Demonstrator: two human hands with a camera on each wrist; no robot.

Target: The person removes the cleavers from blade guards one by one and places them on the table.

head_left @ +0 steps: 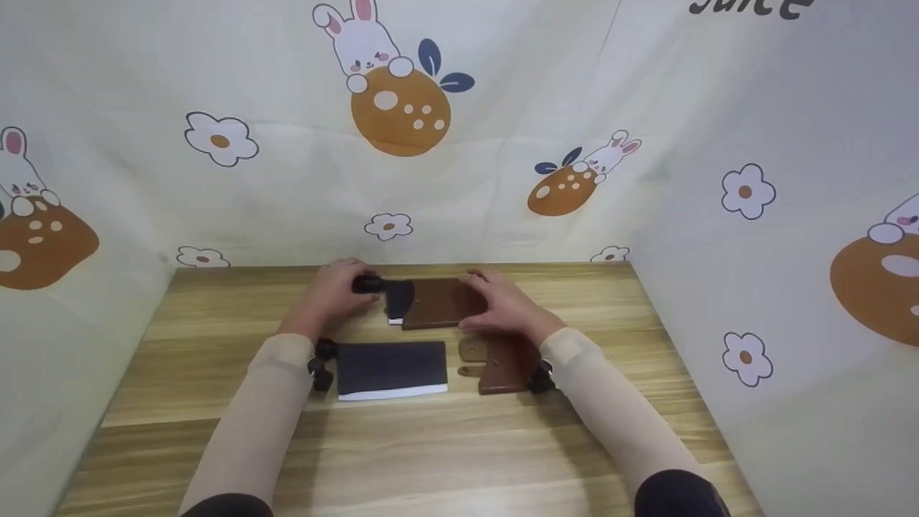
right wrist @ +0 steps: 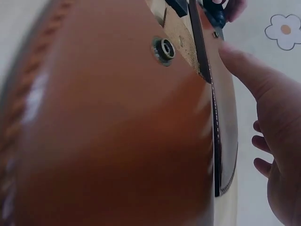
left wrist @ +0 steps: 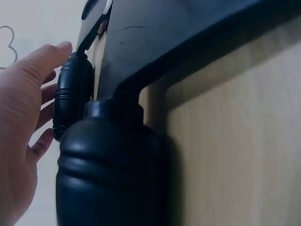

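A cleaver (head_left: pixel 398 297) with a dark blade lies at the back, its blade partly inside a brown leather sheath (head_left: pixel 444 301). My left hand (head_left: pixel 336 286) is about its black handle (left wrist: pixel 73 96), thumb on the near side and fingers on the far side; contact is unclear. Over the sheath's right end spreads my right hand (head_left: pixel 506 305), the thumb by its near edge, the fingers straight and apart. Closer to me lies a second cleaver (head_left: pixel 391 368), bare, with a pale cutting edge. To its right is another brown leather sheath (head_left: pixel 506 373), with a metal snap stud (right wrist: pixel 164 49).
The wood-grain table (head_left: pixel 445 459) is bordered by a pale printed curtain (head_left: pixel 488 215) at the back and both sides. The front cleaver and sheath lie close beneath my wrists. A black wrist device (head_left: pixel 321 375) sits beside the front cleaver's handle.
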